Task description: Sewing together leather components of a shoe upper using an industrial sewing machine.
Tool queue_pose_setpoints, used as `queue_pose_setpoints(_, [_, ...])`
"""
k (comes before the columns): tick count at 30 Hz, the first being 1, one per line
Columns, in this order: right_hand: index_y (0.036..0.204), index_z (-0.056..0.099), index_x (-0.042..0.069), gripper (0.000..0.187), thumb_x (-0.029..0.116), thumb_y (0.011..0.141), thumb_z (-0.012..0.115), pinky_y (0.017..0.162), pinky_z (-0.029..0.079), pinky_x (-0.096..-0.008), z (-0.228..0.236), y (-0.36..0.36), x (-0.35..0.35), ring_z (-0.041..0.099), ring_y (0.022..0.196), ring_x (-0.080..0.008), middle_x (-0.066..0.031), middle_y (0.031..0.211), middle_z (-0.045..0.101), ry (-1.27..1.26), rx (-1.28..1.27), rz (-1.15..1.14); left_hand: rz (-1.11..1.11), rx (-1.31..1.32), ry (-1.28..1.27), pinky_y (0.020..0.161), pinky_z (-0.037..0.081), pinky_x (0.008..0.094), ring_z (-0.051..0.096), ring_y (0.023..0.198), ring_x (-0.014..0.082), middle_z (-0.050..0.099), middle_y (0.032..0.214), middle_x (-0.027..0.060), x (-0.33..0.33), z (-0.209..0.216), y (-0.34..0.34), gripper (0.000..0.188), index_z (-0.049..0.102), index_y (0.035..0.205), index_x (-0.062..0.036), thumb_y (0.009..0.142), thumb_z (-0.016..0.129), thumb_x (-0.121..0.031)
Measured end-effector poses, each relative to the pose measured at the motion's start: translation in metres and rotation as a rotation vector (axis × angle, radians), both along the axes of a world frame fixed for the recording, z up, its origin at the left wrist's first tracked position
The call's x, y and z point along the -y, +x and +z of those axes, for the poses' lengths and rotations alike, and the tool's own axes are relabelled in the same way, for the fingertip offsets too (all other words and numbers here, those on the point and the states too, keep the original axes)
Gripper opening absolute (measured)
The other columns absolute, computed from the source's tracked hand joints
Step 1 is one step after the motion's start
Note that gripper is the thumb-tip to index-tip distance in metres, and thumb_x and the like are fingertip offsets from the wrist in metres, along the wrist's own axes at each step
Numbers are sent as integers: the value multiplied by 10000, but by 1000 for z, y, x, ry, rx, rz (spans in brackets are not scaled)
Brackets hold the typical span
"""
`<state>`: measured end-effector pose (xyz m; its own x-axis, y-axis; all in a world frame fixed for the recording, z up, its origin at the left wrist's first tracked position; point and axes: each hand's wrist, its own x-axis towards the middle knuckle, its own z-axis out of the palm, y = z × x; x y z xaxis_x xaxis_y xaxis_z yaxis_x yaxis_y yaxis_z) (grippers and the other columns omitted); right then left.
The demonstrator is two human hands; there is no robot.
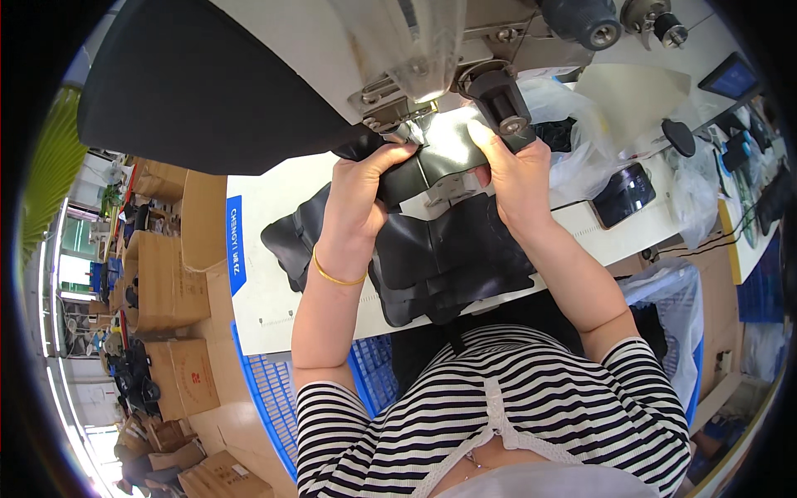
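Observation:
Under the lit needle area of a sewing machine point(397, 116), my two hands hold a black leather-like piece point(407, 172) with a seam down its middle. My left hand point(355, 189) pinches its left side, the thumb close beside the presser foot. On the right side my right hand point(523, 178) grips the same piece, its thumb on top and the fingers mostly hidden beneath. Glare whitens the surface between the thumbs. Nearer to me, several more black leather-like pieces point(448, 257) lie overlapped on the white machine table point(261, 282), partly over its front edge.
A large black panel point(207, 91) juts out at the upper left. To the right lie a smartphone point(624, 195) and clear plastic bags point(573, 158). Blue plastic baskets point(264, 398) stand below the table edge. Cardboard boxes point(170, 282) are on the floor at left.

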<state>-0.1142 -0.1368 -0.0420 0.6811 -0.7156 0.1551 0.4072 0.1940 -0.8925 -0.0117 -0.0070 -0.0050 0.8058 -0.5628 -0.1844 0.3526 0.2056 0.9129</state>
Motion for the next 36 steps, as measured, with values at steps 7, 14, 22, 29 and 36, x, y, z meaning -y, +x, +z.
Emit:
queue_pose_setpoints(7, [952, 657, 3, 127, 93, 887, 594, 434, 376, -192, -1, 1, -1, 495, 513, -38, 6, 691, 589, -29, 16, -11, 0, 16, -9, 679, 540, 280, 630, 740, 150, 640, 829, 75, -2, -4, 2, 75, 646, 828, 20, 759, 673, 32])
queue_pose_setpoints(14, [962, 653, -1, 131, 83, 887, 586, 434, 385, -199, 0, 0, -1, 510, 531, -44, -6, 713, 598, -47, 18, -10, -23, 24, 4, 704, 545, 279, 639, 773, 155, 647, 882, 87, -4, -5, 3, 125, 639, 895, 31, 771, 659, 29])
queue_pose_setpoints(22, [930, 642, -17, 137, 101, 879, 594, 445, 393, -203, 2, 0, 0, 526, 531, -60, -11, 702, 600, -53, 5, 2, -34, 70, -9, 746, 547, 277, 644, 813, 158, 652, 930, 91, -2, -8, 4, 181, 635, 956, 35, 776, 653, 28])
queue_pose_setpoints(29, [906, 635, -15, 130, 106, 877, 594, 458, 399, -205, 6, 1, 2, 535, 532, -63, -19, 684, 599, -104, -54, 29, 2, -64, -11, 697, 534, 291, 632, 766, 167, 644, 857, 93, 0, -5, 12, 96, 648, 859, 58, 764, 657, 47])
queue_pose_setpoints(36, [905, 631, -10, 158, 145, 876, 625, 440, 393, -202, 1, 1, 5, 541, 516, -64, -24, 679, 611, -132, -75, 31, -64, -91, 18, 734, 529, 319, 643, 815, 199, 648, 925, 106, -5, -5, 15, 167, 646, 944, 64, 794, 639, -9])
